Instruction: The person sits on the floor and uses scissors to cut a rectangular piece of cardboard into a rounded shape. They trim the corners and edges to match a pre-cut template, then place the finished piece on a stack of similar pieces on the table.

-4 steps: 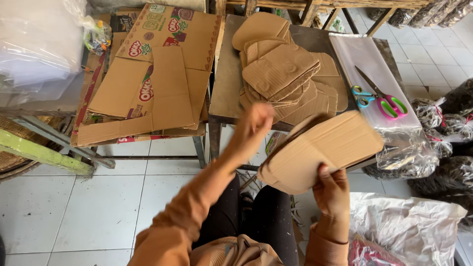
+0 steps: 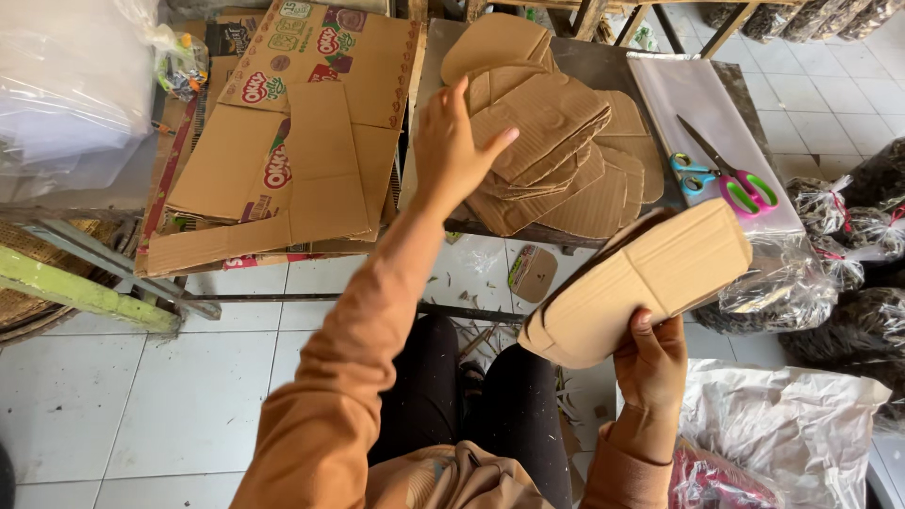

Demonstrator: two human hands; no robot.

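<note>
Left hand [image 2: 452, 146] outstretched, fingers spread open, palm down over the near edge of the cardboard pile [image 2: 556, 141] — fingertips at or just above the topmost cut piece, nothing gripped. Right hand [image 2: 650, 363] closed on the lower edge of a cardboard stack [image 2: 641, 283], thumb on the near face. Stack held in the air at about 4 o'clock from the pile, well clear of the table [image 2: 429, 123]; long axis running from 8 o'clock up to 2 o'clock, rounded end toward 8 o'clock, squared end toward 2 o'clock. Scissors [image 2: 726, 179] at 3 o'clock of the pile, handles nearest — flattened carton [image 2: 302, 141] at 9 o'clock.
</note>
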